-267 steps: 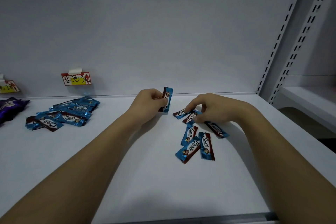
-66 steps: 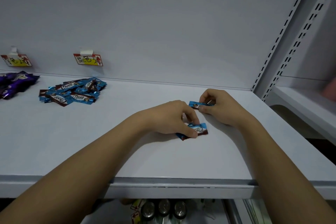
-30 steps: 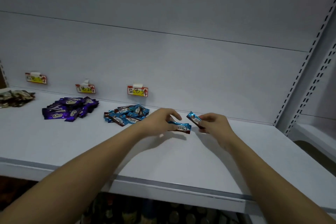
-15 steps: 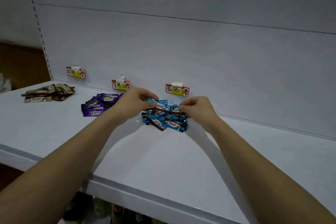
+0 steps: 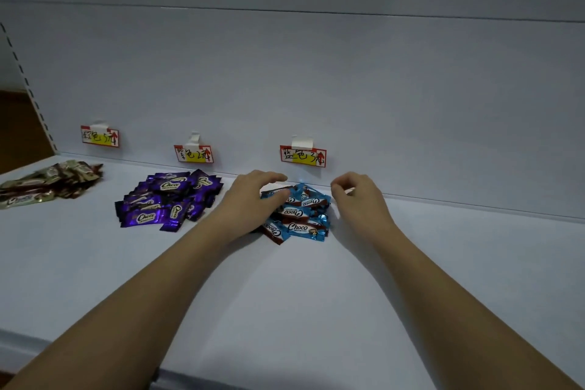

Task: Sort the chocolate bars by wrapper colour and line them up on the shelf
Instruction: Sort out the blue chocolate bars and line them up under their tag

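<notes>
A pile of blue-wrapped chocolate bars (image 5: 300,219) lies on the white shelf (image 5: 285,301) under the blue label (image 5: 303,158). My left hand (image 5: 250,199) hovers over the pile's left side with relaxed, curved fingers and touches the top bars. On the pile's right, my right hand (image 5: 357,201) has loosely curled fingers with nothing in them. A pile of purple bars (image 5: 167,203) sits further left, and a pile of gold-brown bars (image 5: 47,187) lies at the far left.
Two more handwritten labels (image 5: 193,154) (image 5: 100,137) are taped to the back panel above the purple and gold-brown piles. A slotted upright (image 5: 28,89) stands at the far left. The shelf's front edge (image 5: 95,358) runs along the bottom left.
Both hands carried blue bars leftward from the shelf's right part to the blue pile. The bars now lie on the pile and both hands have let go.
</notes>
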The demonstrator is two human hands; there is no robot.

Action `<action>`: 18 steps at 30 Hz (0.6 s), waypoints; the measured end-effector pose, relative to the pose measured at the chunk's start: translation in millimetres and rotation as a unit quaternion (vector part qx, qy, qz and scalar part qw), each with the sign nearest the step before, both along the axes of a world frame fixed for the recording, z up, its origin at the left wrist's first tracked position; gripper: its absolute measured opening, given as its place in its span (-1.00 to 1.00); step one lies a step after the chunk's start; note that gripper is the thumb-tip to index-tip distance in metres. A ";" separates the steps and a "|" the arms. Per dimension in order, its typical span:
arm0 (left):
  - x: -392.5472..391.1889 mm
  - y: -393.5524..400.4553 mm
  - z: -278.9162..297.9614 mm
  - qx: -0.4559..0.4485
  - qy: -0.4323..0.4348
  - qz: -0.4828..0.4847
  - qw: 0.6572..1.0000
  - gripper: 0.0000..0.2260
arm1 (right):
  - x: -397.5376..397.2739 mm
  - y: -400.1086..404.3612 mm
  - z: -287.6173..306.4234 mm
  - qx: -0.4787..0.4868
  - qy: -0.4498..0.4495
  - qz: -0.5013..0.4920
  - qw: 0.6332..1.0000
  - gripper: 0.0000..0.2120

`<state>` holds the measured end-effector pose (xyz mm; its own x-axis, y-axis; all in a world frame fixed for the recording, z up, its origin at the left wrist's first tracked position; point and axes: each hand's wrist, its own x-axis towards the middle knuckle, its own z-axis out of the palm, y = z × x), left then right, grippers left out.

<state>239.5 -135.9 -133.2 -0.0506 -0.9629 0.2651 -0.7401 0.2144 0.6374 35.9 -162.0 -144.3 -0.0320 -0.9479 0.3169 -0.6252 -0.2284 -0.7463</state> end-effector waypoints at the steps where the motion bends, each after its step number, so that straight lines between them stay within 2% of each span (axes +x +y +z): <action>1: -0.7 -0.1 -2.0 0.004 -0.006 0.004 1.000 -0.62 | 4.4 2.3 2.1 0.001 -0.002 0.009 1.000 -0.87; 6: -11.7 -5.3 -16.4 0.016 -0.033 0.016 0.999 -0.50 | 24.3 9.0 -5.4 0.012 0.009 0.028 0.999 -0.73; 10: -16.9 -15.4 -31.5 0.024 -0.116 0.043 0.992 -0.47 | 39.7 4.2 -10.2 0.022 0.132 0.016 0.991 -0.60; 13: -13.4 -21.5 -34.4 0.033 -0.176 0.043 0.983 -0.58 | 51.8 -6.1 -7.7 0.044 0.196 0.046 0.978 -0.52; 16: -12.8 -25.6 -36.2 0.025 -0.196 0.029 0.980 -0.66 | 60.0 -11.7 -9.1 0.028 0.268 0.099 0.958 -0.60; 18: -12.3 -29.6 -37.1 0.021 -0.169 0.028 0.985 -0.66 | 61.3 -8.8 -8.4 0.023 0.262 0.097 0.960 -0.64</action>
<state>227.2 -165.5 -170.3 -0.0750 -0.9764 0.2024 -0.9216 0.1454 0.3598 97.2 -170.8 -152.7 0.2982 -0.9336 0.1984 -0.8668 -0.3519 -0.3532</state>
